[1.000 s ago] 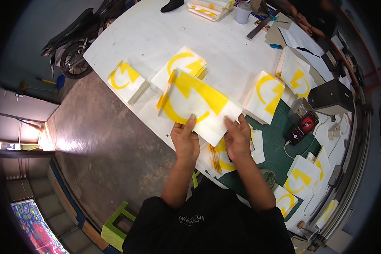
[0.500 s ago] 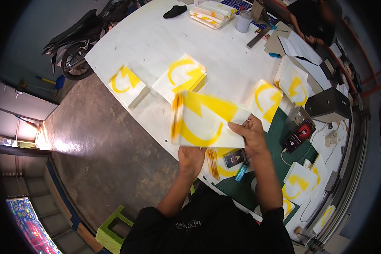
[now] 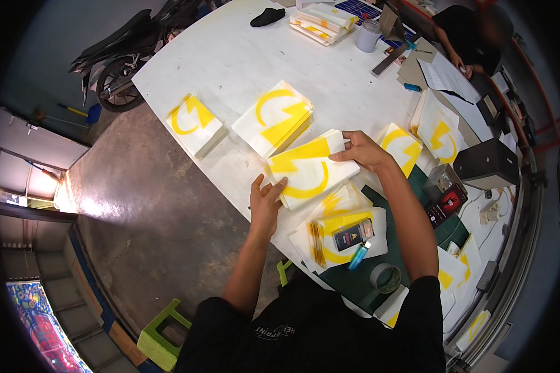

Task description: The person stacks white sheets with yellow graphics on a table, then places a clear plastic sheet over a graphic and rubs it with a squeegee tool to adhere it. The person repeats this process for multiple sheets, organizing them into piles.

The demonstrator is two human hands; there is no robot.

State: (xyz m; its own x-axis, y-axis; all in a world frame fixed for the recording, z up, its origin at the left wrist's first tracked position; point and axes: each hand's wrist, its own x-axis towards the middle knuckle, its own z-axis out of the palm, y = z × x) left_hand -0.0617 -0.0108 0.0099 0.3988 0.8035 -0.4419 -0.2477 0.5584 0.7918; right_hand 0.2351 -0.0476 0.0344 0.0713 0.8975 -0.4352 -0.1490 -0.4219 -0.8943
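Printed paper stack [image 3: 303,168] over the white table [image 3: 230,68], slanting lengthwise up rightward. Pinched at the upper-right end by the right hand [image 3: 364,150], met at left by the half-open left hand [image 3: 266,202] (thumb touching).

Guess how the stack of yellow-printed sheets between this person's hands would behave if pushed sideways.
The stack of yellow-printed sheets would probably slide rather than roll, being flat and broad. Its layers might slip apart, since no band shows around it. It seems fairly stiff, showing no obvious sag.
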